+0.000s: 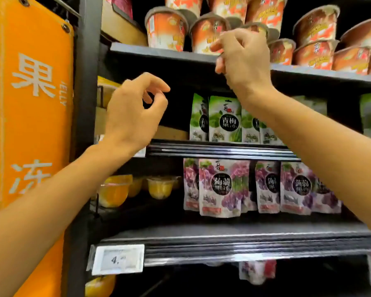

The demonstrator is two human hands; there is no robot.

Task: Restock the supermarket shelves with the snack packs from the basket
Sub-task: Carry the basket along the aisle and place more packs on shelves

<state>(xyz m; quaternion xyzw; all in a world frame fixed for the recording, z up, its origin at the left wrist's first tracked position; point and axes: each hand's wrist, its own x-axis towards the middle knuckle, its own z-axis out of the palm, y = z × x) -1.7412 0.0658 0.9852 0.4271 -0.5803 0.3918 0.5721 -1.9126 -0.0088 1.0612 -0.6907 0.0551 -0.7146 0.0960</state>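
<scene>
Both my arms are raised in front of a dark supermarket shelf unit. My left hand (133,112) hovers before the left, dark part of the green-pack shelf, fingers loosely curled, holding nothing. My right hand (242,58) is up at the edge of the top shelf (159,51), fingers loosely curled in front of an orange cup (208,33); nothing shows in it. Green snack packs (224,120) hang in a row on the middle shelf. Purple grape packs (222,187) hang on the shelf below. The basket is out of view.
Orange noodle cups and bowls (315,37) fill the top shelf. Yellow jelly cups (160,187) sit left of the purple packs. An orange banner (32,103) hangs at the left. A price tag (118,259) is clipped to the lower shelf rail; more packs (257,272) hang beneath.
</scene>
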